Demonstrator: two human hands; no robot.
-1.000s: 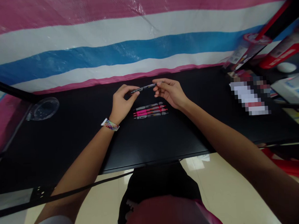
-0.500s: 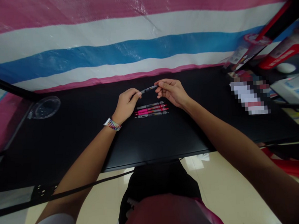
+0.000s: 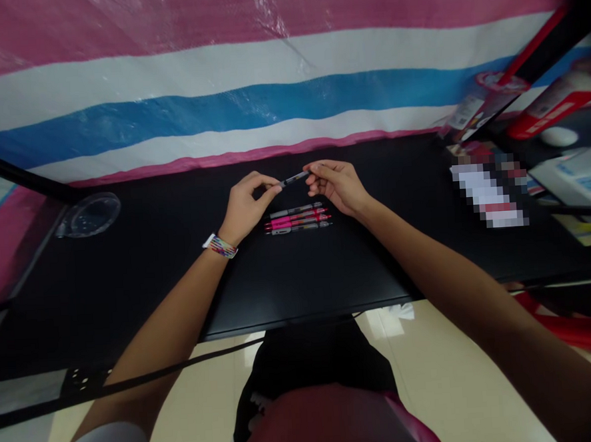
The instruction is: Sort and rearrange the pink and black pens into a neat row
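In the head view, the left hand (image 3: 247,207) and the right hand (image 3: 341,186) share one slim dark pen (image 3: 294,179), held between them above the far half of the black table (image 3: 144,283). The left thumb and fingers pinch its left end, the right fingertips its right end, so both ends are covered and only the middle of the barrel shows; the print on it is too small to read. The remaining right fingers curl loosely, partly hiding one another.

Just below, on the table, lie four pens (image 3: 298,219) side by side, two pink between two grey-black ones. The left tip of the uppermost is hard to make out beside the left hand, and whether they touch cannot be told. A patterned band (image 3: 219,246) circles the left wrist.

Toward the left edge lies a clear round plastic piece (image 3: 92,215), its outline faint against the black. At the right, pixel blocks mask a pale item (image 3: 487,192); behind it stands a see-through cup (image 3: 488,96), its base hard to make out. A white box (image 3: 583,170) is cut off by the right edge, its lettering blurred. Both arms leave the frame below.
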